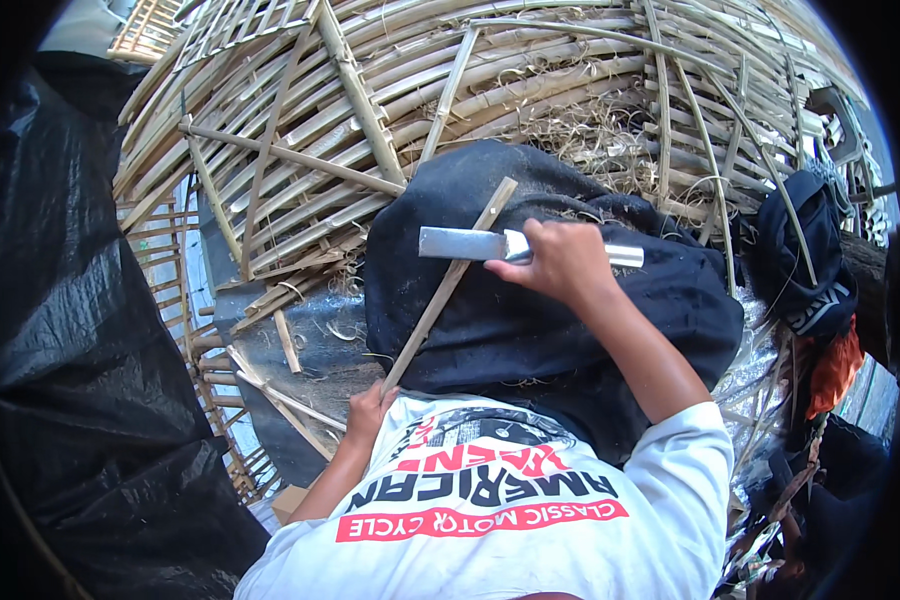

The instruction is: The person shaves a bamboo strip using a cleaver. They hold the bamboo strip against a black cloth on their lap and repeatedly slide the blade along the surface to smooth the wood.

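Observation:
A long split bamboo strip (426, 322) slants up and away from my lap. My left hand (369, 408) is closed round its near end, close to my shirt. My right hand (562, 260) grips a knife with a broad, flat, silvery blade (458, 243), and a pale metallic handle end sticks out to the right of the fist. The blade points left and crosses above the strip's upper half; whether the two touch, I cannot tell. Under both lies a dark cloth (570, 330) draped over my legs, with shavings on it.
Slatted bamboo panels (530, 85) spread across the far side, with curly shavings (600, 140) heaped on them. Loose bamboo pieces (286, 340) lie left of my legs. A black plastic sheet (80, 300) hangs at the left. A dark printed cloth (805, 255) and an orange cloth (836, 368) are at the right.

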Demonstrator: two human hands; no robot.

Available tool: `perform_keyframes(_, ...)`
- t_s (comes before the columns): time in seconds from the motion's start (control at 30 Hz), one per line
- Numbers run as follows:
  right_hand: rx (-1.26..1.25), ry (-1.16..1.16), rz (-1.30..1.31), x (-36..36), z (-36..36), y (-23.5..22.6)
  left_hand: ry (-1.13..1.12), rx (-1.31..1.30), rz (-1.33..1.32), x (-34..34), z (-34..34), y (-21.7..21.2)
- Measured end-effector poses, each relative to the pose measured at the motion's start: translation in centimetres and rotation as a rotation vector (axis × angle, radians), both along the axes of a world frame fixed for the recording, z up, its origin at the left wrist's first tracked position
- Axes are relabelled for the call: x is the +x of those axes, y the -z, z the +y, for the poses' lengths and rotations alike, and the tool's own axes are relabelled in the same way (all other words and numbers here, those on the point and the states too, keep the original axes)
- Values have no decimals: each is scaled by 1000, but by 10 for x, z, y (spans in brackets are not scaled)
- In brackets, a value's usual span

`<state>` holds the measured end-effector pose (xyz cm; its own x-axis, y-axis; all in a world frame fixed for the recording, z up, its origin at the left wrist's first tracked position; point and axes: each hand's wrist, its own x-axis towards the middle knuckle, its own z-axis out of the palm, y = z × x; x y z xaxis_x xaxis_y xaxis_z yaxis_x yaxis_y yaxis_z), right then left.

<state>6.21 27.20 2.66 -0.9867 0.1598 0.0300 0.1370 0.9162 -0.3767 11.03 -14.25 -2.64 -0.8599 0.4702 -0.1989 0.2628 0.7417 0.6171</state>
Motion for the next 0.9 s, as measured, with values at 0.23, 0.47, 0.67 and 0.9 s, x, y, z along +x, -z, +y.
perform_keyframes(0.23,21,-19,-86,-9,-3,-17,-5,-36,-18,1,-4,2)
perform_keyframes(0.47,23,64,-25,-7,4,-3,-38,-26,-61,0,-1,0)
perform_keyframes(0.67,37,104,-32,-2,22,6,-55,17,-116,-3,6,-6)
perform_keyframes(0.9,28,115,26,-10,23,10,-39,17,-84,-4,4,-9)
